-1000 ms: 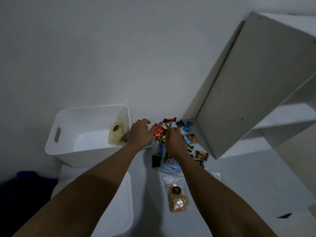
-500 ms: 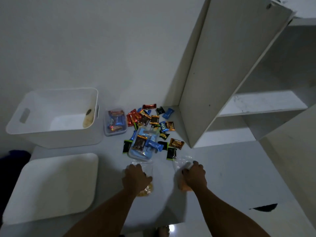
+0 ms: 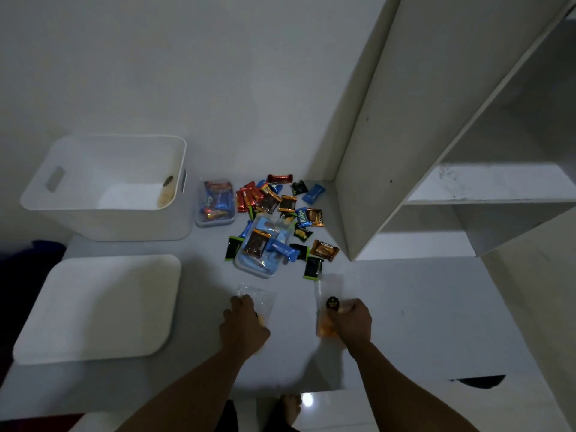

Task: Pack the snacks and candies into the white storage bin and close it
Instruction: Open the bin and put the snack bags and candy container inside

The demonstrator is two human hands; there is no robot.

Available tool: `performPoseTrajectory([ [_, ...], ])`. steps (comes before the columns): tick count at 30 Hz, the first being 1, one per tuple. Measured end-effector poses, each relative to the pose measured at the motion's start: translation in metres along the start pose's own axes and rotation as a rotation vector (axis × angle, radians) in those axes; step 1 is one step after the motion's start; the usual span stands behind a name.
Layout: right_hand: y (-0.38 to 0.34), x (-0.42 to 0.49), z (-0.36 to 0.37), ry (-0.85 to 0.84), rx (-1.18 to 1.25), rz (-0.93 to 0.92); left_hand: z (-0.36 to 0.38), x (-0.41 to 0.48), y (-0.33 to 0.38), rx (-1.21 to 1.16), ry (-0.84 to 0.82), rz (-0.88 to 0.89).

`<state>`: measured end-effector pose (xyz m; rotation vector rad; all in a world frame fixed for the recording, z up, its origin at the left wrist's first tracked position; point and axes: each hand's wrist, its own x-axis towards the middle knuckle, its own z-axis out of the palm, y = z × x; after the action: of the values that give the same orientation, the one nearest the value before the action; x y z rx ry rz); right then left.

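The white storage bin (image 3: 93, 219) stands open at the left with one clear snack bag (image 3: 165, 194) leaning inside its right wall. Its white lid (image 3: 99, 310) lies flat in front of it. Several wrapped candies (image 3: 280, 204) are scattered on the table, some heaped on a clear blue-tinted pouch (image 3: 261, 260). A small clear tub (image 3: 216, 202) of candies stands beside the bin. My left hand (image 3: 243, 325) grips a clear bag of snacks (image 3: 258, 296). My right hand (image 3: 352, 321) grips a second clear bag of orange snacks (image 3: 325, 322) with a dark round sticker.
A tall white shelf unit (image 3: 405, 151) rises at the right, its side panel next to the candy pile. The white wall stands close behind the bin. A dark mark (image 3: 480, 381) lies near the table's front right edge. Feet show below the table edge.
Both hands have pulled back from the candy pile toward me and each has closed on a clear snack bag. The right-hand bag has lifted slightly. My head has tilted, so the view shifted.
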<state>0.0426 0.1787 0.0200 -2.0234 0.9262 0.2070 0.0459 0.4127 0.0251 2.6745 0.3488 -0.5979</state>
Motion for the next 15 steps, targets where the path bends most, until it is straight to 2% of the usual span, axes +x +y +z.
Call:
performPoseTrajectory([
  [4, -0.021, -0.012, 0.003, 0.053, 0.119, -0.11, -0.01, -0.008, 0.001, -0.196, 0.161, -0.012],
  [9, -0.073, -0.026, 0.011, 0.091, 0.27, -0.25, -0.04, -0.002, 0.006, -0.725, 0.414, -0.004],
  [12, -0.115, -0.036, 0.021, 0.079, 0.386, -0.314, -0.079, 0.008, 0.008, -1.106, 0.444, -0.136],
  [15, -0.159, -0.048, 0.039, 0.056, 0.418, -0.369, -0.117, 0.03, -0.004, -1.472, 0.382, -0.235],
])
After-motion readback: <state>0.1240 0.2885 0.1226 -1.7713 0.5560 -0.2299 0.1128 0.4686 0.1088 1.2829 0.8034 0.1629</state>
